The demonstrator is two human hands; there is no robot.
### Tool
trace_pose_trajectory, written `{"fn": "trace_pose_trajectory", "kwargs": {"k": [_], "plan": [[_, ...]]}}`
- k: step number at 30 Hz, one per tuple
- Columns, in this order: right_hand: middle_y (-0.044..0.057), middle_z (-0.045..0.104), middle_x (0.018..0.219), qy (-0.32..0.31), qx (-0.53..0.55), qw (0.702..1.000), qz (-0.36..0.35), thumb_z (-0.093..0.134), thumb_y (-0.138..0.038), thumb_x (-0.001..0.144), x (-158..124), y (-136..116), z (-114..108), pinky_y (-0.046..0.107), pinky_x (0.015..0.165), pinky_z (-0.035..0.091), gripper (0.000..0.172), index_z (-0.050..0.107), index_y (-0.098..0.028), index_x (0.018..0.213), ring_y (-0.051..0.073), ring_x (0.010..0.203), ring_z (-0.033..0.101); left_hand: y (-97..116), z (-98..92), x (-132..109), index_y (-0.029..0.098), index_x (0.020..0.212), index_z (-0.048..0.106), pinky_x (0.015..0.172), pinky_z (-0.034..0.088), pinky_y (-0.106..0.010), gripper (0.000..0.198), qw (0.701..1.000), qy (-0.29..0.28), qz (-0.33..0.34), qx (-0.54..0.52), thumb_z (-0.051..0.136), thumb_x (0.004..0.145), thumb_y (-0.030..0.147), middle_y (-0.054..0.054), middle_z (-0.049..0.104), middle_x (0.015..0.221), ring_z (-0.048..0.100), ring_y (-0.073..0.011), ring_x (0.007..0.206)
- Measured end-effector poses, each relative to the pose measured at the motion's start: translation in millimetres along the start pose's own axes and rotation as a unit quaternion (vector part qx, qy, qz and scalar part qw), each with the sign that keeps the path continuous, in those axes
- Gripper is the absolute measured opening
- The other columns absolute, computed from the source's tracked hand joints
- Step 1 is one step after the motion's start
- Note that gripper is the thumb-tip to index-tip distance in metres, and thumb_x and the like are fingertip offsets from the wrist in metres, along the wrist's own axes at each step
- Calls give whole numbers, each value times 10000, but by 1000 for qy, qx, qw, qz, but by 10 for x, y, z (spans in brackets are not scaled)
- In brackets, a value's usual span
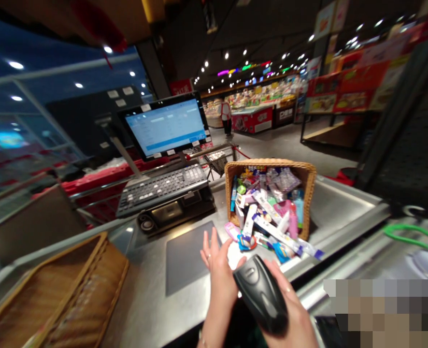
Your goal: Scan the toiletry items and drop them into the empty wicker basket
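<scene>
My right hand (295, 314) is wrapped round a black handheld barcode scanner (261, 295), its head tilted toward my other hand. Just left of it, my left hand (219, 266) is raised with its fingers stretched apart. A bright white patch shows beside its thumb, too blurred to make out. Ahead lies a wicker basket (311, 193) tipped on its side, its mouth facing me. Small packaged goods fill it and spill onto the metal counter, among them long white and purple packets (277, 229), a blue round-ended pack (282, 252) and a pink item (232, 231).
A grey mat (185, 258) lies on the metal counter (145, 290). Behind it stand a keyboard (163, 188) and a lit monitor (166, 128). Another wicker basket (101, 285) is at the left. A green loop (409, 232) lies at the right. A person (226, 116) stands far back.
</scene>
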State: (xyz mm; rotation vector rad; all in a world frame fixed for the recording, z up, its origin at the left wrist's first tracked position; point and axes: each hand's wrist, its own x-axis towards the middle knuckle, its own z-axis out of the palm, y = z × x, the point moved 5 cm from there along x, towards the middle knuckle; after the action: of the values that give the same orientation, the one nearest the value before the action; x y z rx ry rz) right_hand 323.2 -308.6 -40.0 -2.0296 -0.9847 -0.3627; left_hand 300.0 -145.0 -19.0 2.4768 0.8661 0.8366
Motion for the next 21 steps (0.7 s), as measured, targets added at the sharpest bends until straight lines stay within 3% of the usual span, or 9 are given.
{"fn": "trace_pose_trajectory", "kwargs": {"k": [12,21], "plan": [[207,553,1365,-6,-20,1000,12,556,-238,839,-70,203,45,417,957,540,344,677,-135,1144,340,1314,492,83,208,-3,297,1097,711,1119,266,-606,358,999,-43,1,1,689,740,284,-82,419,1520,233,-343,1458],[201,563,1353,-5,-18,999,27,564,-249,855,-81,254,70,385,961,540,319,676,-153,1138,323,1305,508,-92,544,10,328,1047,723,1094,303,-632,371,997,-61,-13,35,722,679,282,-58,454,1497,260,-365,1446]]}}
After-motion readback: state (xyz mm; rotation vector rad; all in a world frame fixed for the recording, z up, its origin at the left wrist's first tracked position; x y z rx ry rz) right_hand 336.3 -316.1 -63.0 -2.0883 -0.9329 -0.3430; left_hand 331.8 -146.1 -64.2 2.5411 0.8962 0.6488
